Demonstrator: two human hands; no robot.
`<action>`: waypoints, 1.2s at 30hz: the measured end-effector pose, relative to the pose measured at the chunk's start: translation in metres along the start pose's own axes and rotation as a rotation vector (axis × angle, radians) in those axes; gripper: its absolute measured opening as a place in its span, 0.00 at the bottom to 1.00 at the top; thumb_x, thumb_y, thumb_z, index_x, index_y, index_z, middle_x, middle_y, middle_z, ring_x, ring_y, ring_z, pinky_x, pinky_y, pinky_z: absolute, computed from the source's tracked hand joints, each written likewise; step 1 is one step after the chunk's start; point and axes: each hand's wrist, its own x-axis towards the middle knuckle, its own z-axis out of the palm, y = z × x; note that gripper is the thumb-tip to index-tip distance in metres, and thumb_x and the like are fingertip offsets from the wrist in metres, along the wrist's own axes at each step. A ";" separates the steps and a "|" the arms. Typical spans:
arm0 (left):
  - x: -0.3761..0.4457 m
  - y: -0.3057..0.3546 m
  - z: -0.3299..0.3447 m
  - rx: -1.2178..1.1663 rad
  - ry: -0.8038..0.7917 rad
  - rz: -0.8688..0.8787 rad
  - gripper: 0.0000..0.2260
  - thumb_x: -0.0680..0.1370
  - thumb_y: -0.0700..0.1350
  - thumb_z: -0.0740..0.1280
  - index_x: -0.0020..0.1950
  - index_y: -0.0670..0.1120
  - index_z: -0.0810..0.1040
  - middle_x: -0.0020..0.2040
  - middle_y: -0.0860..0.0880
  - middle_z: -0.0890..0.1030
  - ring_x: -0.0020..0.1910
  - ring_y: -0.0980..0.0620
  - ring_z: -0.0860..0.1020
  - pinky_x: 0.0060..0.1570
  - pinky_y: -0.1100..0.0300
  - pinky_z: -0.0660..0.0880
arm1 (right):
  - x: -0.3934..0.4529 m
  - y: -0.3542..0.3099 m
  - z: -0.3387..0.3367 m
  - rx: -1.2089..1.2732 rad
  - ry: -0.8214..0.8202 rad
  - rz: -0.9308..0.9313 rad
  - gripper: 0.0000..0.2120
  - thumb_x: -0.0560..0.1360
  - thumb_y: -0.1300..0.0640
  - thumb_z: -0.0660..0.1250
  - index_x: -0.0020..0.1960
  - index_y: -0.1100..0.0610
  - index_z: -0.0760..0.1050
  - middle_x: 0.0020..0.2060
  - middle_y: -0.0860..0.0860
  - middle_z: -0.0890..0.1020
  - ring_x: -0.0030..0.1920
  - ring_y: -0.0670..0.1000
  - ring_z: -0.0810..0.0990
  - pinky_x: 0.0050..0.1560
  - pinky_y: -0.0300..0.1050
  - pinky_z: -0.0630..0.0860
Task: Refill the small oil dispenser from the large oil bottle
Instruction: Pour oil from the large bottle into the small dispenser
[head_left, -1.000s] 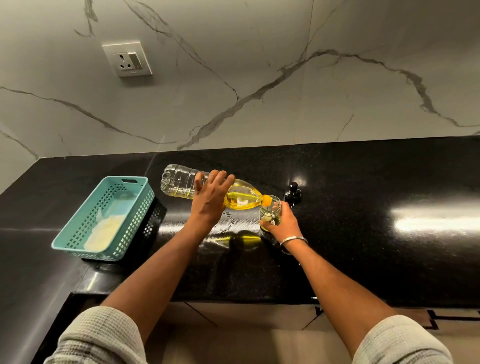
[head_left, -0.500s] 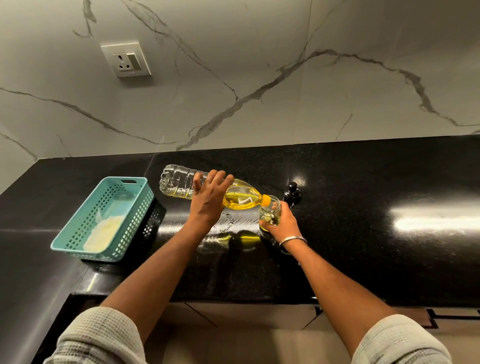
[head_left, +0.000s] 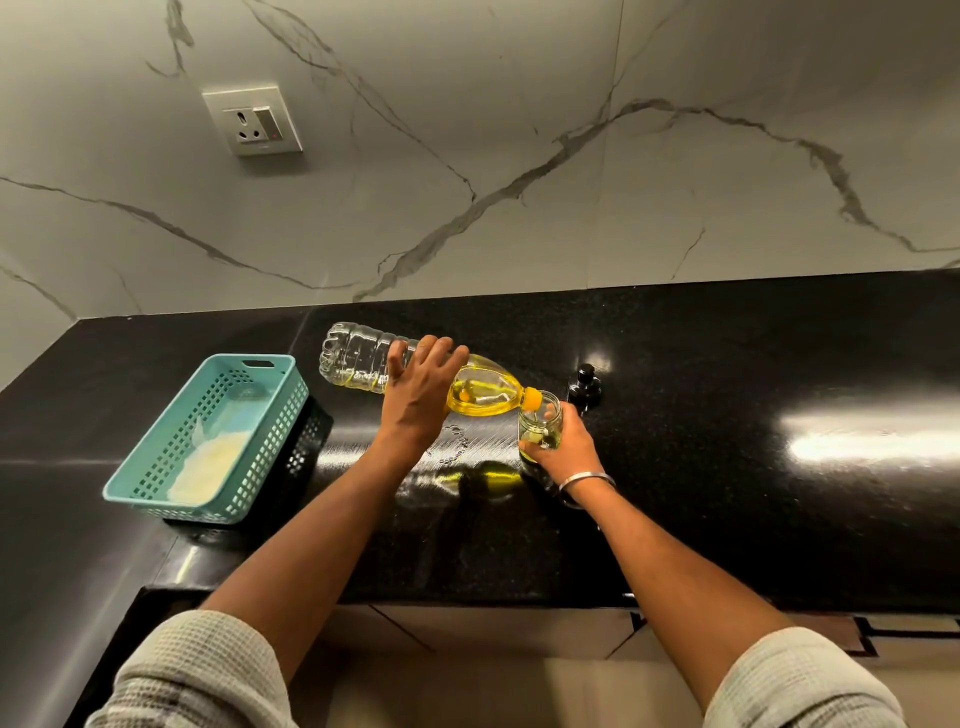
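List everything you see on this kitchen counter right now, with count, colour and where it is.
Large clear plastic oil bottle: one, yellow oil inside, tipped on its side, neck at the jar's mouth.
Small glass dispenser jar: one, clear, centre of the black counter.
Black pump cap: one, on the counter behind the jar.
Teal plastic basket: one, left, pale contents.
Wall socket: one, white, marble wall.
Left hand: grips the bottle.
Right hand: holds the jar, silver bangle at the wrist.

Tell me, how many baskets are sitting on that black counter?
2. A teal basket sits at the counter's left end; a black basket lies mostly hidden under it, peeking out on its right.
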 end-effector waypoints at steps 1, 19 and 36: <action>0.000 0.000 0.000 0.000 0.001 0.002 0.35 0.54 0.34 0.80 0.59 0.51 0.77 0.55 0.50 0.78 0.57 0.47 0.76 0.58 0.51 0.58 | 0.000 -0.001 0.000 0.000 -0.001 0.001 0.29 0.63 0.58 0.79 0.59 0.55 0.69 0.54 0.53 0.77 0.54 0.52 0.77 0.56 0.45 0.75; 0.000 -0.001 -0.002 0.007 0.003 -0.008 0.33 0.57 0.34 0.79 0.59 0.51 0.77 0.56 0.50 0.78 0.59 0.48 0.76 0.59 0.51 0.58 | 0.000 0.000 0.001 0.000 -0.010 -0.003 0.28 0.63 0.59 0.78 0.59 0.54 0.69 0.54 0.53 0.78 0.54 0.52 0.77 0.55 0.44 0.75; 0.002 -0.002 -0.005 0.044 -0.014 0.002 0.34 0.56 0.32 0.78 0.59 0.51 0.77 0.56 0.50 0.78 0.59 0.47 0.76 0.60 0.51 0.57 | 0.002 0.001 0.002 -0.015 -0.005 -0.007 0.29 0.63 0.58 0.78 0.58 0.53 0.68 0.55 0.53 0.77 0.55 0.53 0.77 0.57 0.48 0.75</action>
